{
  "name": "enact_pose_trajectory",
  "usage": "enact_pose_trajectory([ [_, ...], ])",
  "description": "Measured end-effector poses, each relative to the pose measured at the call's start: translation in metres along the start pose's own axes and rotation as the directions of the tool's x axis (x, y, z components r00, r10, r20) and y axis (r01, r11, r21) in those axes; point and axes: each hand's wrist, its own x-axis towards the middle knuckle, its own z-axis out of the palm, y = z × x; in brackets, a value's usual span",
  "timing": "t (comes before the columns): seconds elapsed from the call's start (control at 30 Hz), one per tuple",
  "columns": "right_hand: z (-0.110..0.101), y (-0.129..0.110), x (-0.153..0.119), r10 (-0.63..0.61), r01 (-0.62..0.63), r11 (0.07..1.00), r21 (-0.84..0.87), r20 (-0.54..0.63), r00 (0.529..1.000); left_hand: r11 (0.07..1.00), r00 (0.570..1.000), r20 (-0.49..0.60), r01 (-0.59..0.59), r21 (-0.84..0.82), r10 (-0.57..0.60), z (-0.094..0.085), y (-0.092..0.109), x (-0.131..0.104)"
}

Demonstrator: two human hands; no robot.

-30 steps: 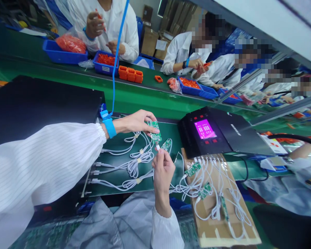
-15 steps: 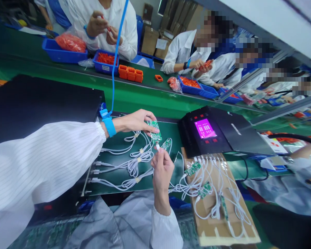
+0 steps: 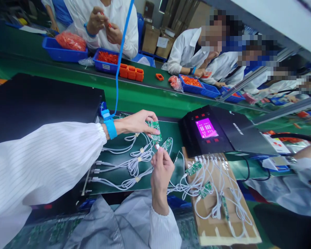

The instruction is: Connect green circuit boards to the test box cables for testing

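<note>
A left hand (image 3: 142, 123) pinches a green circuit board (image 3: 156, 137) above the bench (image 3: 171, 128); the right hand (image 3: 162, 169) pinches a white plug (image 3: 157, 146) at its lower edge (full seating cannot be confirmed); three boards (image 3: 205, 190) on nearby cardboard (image 3: 208, 233) are already cabled, this connection apparently nearly done.

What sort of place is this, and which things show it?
Probably an electronics assembly line: the left hand holds a green circuit board, a black device with a lit screen stands nearby, and people in white coats work beside blue bins.
</note>
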Motion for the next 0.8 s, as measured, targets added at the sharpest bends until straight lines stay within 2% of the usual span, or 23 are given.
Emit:
enact_pose_trajectory([
  [0.17, 0.001, 0.006, 0.002, -0.003, 0.003, 1.0, -0.005, 0.014, 1.0, 0.999, 1.0, 0.019, -0.012, 0.031, 0.012, 0.0, 0.001, -0.002],
  [0.33, -0.009, 0.008, 0.006, -0.064, 0.072, 0.995, -0.062, 0.122, 0.991, 0.998, 1.0, 0.006, 0.0, 0.067, -0.001, -0.002, 0.001, -0.002],
  [0.47, -0.027, 0.007, 0.008, -0.06, 0.093, 0.985, -0.145, 0.221, 0.973, 0.997, 1.0, 0.002, 0.006, 0.079, -0.006, -0.001, 0.001, -0.001],
  [0.6, -0.042, 0.008, 0.005, -0.063, 0.113, 0.978, -0.174, 0.268, 0.961, 0.997, 1.0, -0.013, 0.004, 0.077, -0.003, -0.002, 0.0, -0.001],
  [0.8, -0.041, 0.007, -0.003, -0.02, 0.127, 0.953, -0.274, 0.363, 0.932, 0.997, 0.999, -0.02, 0.028, 0.067, -0.026, -0.001, 0.006, -0.004],
])
